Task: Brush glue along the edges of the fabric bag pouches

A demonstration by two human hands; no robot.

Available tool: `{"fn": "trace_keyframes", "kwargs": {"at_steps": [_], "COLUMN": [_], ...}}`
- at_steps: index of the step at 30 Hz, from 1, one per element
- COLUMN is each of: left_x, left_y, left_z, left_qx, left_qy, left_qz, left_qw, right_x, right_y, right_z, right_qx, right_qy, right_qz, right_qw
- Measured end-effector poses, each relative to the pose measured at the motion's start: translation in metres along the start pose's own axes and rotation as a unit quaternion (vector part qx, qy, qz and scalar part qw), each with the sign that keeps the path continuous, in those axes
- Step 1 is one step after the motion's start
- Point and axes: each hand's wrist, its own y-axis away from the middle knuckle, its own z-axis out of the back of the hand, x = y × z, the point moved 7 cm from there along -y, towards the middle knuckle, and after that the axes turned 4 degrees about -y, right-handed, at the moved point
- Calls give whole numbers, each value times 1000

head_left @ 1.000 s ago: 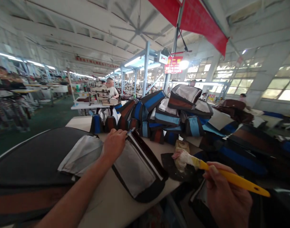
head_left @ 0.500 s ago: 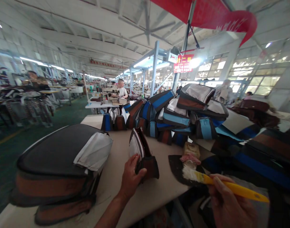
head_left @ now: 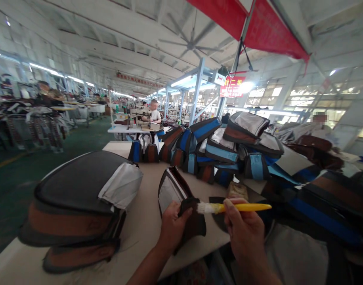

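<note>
My left hand (head_left: 173, 221) is closed on the near edge of a dark brown and black sewn bag piece (head_left: 196, 225), thumb on top. The piece stands on the table with its whitish lining (head_left: 171, 190) facing left. Between the fingers of my right hand (head_left: 243, 223) is a yellow-handled paintbrush (head_left: 243, 207), held level. Its whitish bristles (head_left: 205, 208) point left and meet, or nearly meet, the piece's upper edge. Behind the right hand a tan block-like container (head_left: 238, 190) is partly hidden, beside a dark flat scrap (head_left: 216, 202).
Two stacked black and brown bag pieces (head_left: 77, 194) lie on the table (head_left: 142, 221) at left. Across the back is a heap of blue, brown and black pieces (head_left: 220, 148). More pieces (head_left: 327, 209) lie at right. A person (head_left: 154, 113) sits at a workstation beyond.
My right hand has brought the brush left, from the dark scrap near the tan container to the bag piece. My left hand now grips the piece's edge, which is tilted.
</note>
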Motion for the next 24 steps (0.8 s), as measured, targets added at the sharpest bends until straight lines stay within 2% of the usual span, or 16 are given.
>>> {"fn": "trace_keyframes", "kwargs": {"at_steps": [3,6,9,12,15,18,21,24], "left_x": [-17,-25,-24,-21,-19,-19,-21,-21], "left_y": [9,15,18,18,17,18,19,21], "left_z": [3,5,9,9,8,8,11,14], "left_qx": [3,5,-7,-2,-6,-2,5,10], "left_qy": [16,47,39,31,35,40,43,41], "left_qz": [0,9,29,29,36,41,33,27], "left_qw": [1000,999,999,999,999,998,999,999], "right_x": [-14,-12,8,19,13,9,16,17], "right_y": [0,-5,-14,-18,-13,-9,-9,-9], "right_z": [-31,-45,-35,-18,-19,-29,-25,-16], "right_qx": [47,60,18,-21,2,45,19,6], "right_qy": [41,144,265,270,242,296,366,348], "right_qz": [8,50,119,133,115,147,194,182], "right_qw": [998,987,957,954,964,943,910,920]}}
